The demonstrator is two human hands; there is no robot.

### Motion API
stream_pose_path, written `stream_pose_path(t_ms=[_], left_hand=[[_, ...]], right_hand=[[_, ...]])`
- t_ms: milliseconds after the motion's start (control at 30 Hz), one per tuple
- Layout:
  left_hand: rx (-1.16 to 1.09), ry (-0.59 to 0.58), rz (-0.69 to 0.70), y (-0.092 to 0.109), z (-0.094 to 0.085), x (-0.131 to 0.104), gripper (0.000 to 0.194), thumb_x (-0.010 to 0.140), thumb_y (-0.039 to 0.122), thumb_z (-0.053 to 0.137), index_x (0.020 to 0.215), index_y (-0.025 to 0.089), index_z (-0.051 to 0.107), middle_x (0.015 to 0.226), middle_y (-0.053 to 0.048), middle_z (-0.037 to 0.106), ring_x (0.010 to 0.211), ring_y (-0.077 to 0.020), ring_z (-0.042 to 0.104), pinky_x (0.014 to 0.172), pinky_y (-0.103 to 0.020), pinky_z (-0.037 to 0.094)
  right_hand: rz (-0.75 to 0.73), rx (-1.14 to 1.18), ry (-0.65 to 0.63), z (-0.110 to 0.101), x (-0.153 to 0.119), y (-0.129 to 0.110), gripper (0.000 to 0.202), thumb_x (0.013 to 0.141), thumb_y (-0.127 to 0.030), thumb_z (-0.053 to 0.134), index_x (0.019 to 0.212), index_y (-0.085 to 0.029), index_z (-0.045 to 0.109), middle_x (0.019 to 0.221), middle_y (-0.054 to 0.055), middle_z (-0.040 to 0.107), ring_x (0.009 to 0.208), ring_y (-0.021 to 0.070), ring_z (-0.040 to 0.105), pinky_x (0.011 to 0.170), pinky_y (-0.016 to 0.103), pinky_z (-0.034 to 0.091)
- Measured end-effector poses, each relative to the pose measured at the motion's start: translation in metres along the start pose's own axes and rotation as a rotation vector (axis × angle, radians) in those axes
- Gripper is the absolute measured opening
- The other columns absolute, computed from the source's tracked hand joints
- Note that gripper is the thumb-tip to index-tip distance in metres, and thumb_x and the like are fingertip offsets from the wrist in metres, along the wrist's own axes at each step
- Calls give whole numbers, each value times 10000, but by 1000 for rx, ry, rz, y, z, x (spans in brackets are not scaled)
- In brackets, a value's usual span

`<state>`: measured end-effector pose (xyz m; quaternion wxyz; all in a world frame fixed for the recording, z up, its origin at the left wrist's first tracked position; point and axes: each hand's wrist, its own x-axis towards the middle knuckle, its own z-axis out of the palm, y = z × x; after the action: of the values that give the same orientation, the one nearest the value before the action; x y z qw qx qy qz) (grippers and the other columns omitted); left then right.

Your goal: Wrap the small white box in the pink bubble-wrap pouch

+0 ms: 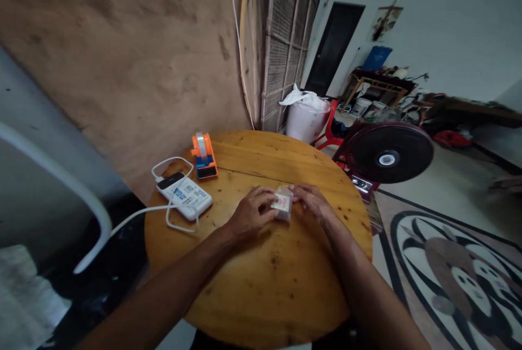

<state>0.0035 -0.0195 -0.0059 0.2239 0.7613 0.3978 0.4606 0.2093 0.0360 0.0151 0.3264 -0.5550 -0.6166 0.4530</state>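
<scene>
A small clear plastic box point(283, 204), with a white and red printed face inside, rests on the round wooden table point(277, 285) in front of me. My left hand point(258, 208) grips its left side, thumb at the near edge and fingers at the far edge. At the box's far right corner, the bent fingers of my right hand point(312, 200) pinch its edge; the fingertips are partly hidden. An orange and blue tape dispenser point(204, 157) stands farther back on the left. Nearer, a white power bank point(185, 197) lies with a white cable plugged in.
A thick white cable point(69, 176) hangs across the left side. Behind the table lean wooden boards point(163, 40). A white sack point(305, 116), a red chair point(329, 130) and a dark round fan-like disc point(367, 154) stand beyond the table's right edge. A panda-patterned floor point(448, 268) lies right.
</scene>
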Motion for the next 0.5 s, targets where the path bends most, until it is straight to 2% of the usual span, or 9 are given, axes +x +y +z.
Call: stream_pose_path(t_ms=[67, 167, 267, 500], left_hand=[[-7, -1, -18, 0, 2, 0, 250, 776, 175, 655, 1022, 219, 668, 1113, -62, 619, 1068, -193, 571, 948, -353, 467], [-11, -2, -68, 2, 4, 1, 239, 781, 180, 655, 1015, 224, 672, 1123, -59, 614, 1075, -194, 569, 956, -359, 463], [8, 13, -91, 3, 6, 3, 234, 772, 188, 668, 1002, 232, 677, 1106, -56, 617, 1078, -200, 560, 968, -374, 450], [-47, 12, -125, 0, 11, 4, 199, 774, 196, 676, 971, 219, 668, 1093, -46, 590, 1052, -178, 564, 945, -337, 450]], right_hand=[[-2, 60, -35, -1, 0, -1, 380, 730, -497, 637, 840, -139, 698, 685, 39, 661, 561, 120, 546, 431, 203, 330], [-69, 146, -83, 1, 5, 4, 324, 674, -427, 696, 810, -132, 697, 708, 31, 669, 601, 124, 559, 531, 225, 407], [-96, 201, -62, 9, 11, 12, 271, 646, -398, 697, 725, -140, 681, 657, 6, 649, 591, 124, 542, 597, 256, 427], [-35, 360, -76, 16, 5, 11, 239, 658, -393, 701, 671, -165, 631, 579, -30, 573, 517, 96, 461, 535, 239, 363]])
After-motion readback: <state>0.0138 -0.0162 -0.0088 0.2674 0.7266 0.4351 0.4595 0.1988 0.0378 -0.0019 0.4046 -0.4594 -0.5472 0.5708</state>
